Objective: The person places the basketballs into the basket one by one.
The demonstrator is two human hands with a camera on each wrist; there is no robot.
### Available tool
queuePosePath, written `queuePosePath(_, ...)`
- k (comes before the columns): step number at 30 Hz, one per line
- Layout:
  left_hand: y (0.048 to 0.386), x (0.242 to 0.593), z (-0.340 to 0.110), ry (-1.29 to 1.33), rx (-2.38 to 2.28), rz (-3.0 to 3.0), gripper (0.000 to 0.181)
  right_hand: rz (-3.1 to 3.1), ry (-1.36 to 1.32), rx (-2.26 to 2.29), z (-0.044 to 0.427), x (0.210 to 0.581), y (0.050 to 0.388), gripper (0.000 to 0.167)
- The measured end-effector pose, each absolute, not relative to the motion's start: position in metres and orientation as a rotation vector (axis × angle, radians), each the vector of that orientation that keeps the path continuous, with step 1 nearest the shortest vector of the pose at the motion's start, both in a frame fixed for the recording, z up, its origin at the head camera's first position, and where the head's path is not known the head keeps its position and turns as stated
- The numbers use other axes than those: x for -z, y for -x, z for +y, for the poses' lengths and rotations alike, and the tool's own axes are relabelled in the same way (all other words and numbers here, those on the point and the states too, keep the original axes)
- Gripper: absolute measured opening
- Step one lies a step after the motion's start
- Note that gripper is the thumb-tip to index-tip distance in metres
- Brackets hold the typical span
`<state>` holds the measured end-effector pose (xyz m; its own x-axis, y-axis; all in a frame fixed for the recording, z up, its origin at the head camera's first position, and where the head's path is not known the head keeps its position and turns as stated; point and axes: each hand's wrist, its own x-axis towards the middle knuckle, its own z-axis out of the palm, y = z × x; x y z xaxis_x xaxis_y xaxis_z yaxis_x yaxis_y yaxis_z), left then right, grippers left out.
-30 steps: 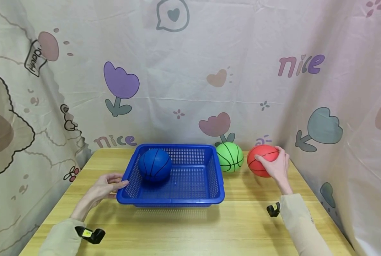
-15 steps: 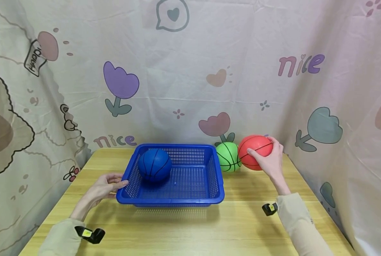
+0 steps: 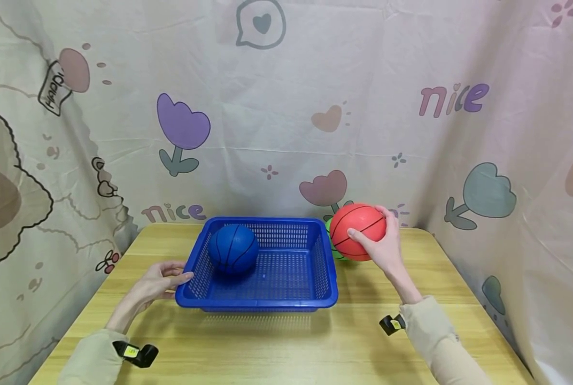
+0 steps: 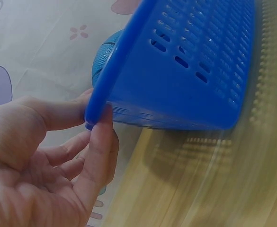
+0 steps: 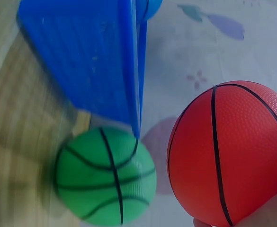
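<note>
So on my feed the right hand [image 3: 385, 246] has its fingers wrapped round the red ball [image 3: 356, 231], holding it up off the bench [image 3: 267, 353] just outside the right end of the blue basket [image 3: 256, 303], partly covering the green ball [image 3: 335, 251] on the head cam. It's round all over, so I'm reading its black seams: they slant up to the right there, and on the right wrist cam 1 runs nearly top to bottom. Skin looks pebbly. The basket's long axis goes left to right, mouth up: rectangular, smooth plastic, slotted walls, rolled-looking rim. Left hand [image 3: 159, 280] pinches that rim on the left between thumb and fingers. Blue ball [image 3: 233, 248] sits inside, left end. Bench is pale wood grain.
</note>
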<state>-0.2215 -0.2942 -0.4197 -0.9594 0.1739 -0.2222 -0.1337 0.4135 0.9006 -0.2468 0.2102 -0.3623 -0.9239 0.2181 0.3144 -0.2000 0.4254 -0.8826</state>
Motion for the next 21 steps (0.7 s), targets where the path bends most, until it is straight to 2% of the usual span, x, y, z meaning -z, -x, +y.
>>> queuePosePath(21,0.221,0.422,-0.295,-0.021,-1.558,2.405,0.065,-2.385,-0.194,-1.694,0.136,0.371,0.244,0.083)
